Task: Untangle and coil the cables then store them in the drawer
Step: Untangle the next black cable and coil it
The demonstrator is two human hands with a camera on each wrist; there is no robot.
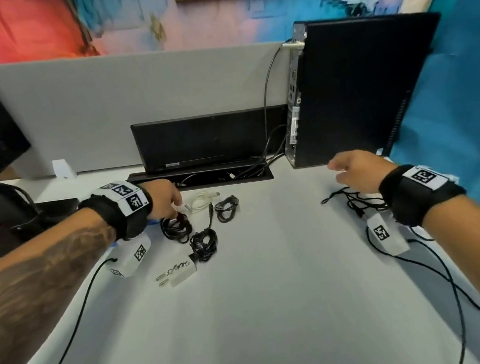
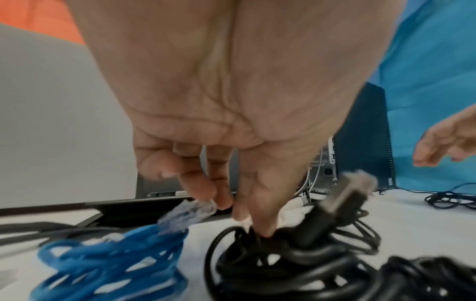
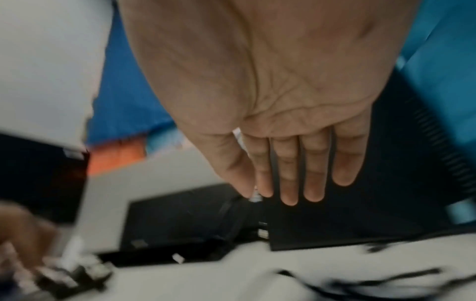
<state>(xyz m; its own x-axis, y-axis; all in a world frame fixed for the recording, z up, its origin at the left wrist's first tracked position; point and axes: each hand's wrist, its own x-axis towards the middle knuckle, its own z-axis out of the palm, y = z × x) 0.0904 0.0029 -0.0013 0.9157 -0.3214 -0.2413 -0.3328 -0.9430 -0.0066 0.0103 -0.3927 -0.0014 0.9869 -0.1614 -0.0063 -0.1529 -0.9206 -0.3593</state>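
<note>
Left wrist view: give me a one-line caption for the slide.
Left hand reaches fingertips into a black cable bundle on the white desk, a coiled blue Ethernet cable alongside.

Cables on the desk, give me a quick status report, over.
Left hand fingers dipping into black cable coil, grip unclear. Right hand open, above loose black cable. Blue cable beside coil. No drawer seen.

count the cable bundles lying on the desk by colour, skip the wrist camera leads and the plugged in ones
black cable bundles: 4
white cable: 1
blue ethernet cable: 1
total: 6
</note>
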